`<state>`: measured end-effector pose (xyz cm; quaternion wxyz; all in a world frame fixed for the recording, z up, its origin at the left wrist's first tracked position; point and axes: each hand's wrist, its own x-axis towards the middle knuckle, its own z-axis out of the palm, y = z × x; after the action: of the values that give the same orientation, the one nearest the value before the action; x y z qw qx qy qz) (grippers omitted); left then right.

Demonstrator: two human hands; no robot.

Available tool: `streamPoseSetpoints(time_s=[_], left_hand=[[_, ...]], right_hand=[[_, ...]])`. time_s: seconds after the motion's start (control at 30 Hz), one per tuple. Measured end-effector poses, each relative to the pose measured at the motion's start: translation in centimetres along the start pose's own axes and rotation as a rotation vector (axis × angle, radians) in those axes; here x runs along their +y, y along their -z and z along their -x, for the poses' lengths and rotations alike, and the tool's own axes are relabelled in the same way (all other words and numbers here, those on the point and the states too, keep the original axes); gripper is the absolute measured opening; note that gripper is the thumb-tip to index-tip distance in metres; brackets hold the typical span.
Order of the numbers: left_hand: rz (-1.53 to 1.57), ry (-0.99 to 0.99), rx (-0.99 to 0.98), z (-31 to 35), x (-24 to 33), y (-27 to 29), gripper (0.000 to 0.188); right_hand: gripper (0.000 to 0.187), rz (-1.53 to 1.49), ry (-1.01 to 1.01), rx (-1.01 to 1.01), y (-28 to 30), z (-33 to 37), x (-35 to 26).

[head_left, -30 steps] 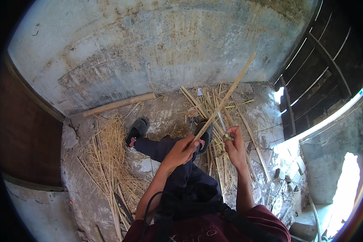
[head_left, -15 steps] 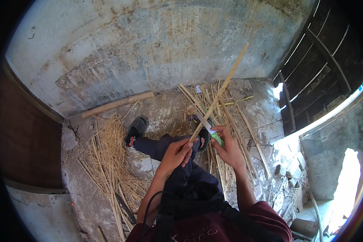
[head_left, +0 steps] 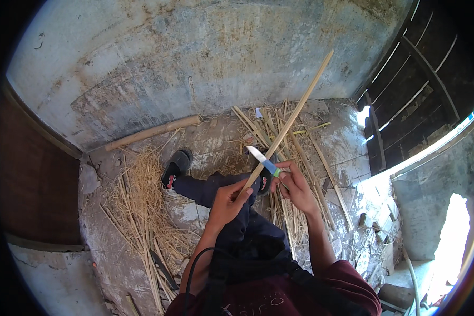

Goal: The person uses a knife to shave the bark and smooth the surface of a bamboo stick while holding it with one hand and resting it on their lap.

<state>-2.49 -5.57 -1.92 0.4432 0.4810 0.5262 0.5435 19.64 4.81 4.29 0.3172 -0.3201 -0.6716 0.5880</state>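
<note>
My left hand (head_left: 228,206) pinches the near end of a long, pale bamboo strip (head_left: 306,99), which slants up and away to the right over the floor. In my right hand (head_left: 296,190) is a small knife (head_left: 258,156) with a bright blade and a green and blue handle. My fingers wrap round the handle. The blade crosses the strip a short way beyond my left hand and points to the far left. Whether the edge touches the strip, I cannot tell. My dark-trousered legs and dark shoes (head_left: 178,164) are below.
Fine shavings and thin strips (head_left: 147,200) lie heaped at the left. More bamboo strips (head_left: 326,168) are strewn at the right. A bamboo pole (head_left: 152,132) rests by the stained wall (head_left: 158,73). A dark blade-like tool (head_left: 164,269) lies among the left strips; rubble (head_left: 382,221) is at the far right.
The knife has turned, its blade now lying flatter across the strip and pointing further left. The strip's far end has swung slightly right and up. My right fingers have closed further round the handle.
</note>
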Motion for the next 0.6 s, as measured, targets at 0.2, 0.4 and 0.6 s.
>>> streamPoseSetpoints(time_s=[0.2, 0.4, 0.6], left_hand=[[0.013, -0.036, -0.028, 0.1, -0.6, 0.4, 0.038], [0.224, 0.049, 0.015, -0.3, 0.5, 0.4, 0.037], [0.213, 0.014, 0.023, -0.3, 0.3, 0.4, 0.038]], right_hand=[[0.024, -0.239, -0.12, -0.064, -0.1, -0.9, 1.5], [0.024, -0.164, -0.188, 0.053, 3.2, 1.4, 9.0], [0.027, -0.211, -0.256, 0.342, 2.2, 3.3, 5.0]])
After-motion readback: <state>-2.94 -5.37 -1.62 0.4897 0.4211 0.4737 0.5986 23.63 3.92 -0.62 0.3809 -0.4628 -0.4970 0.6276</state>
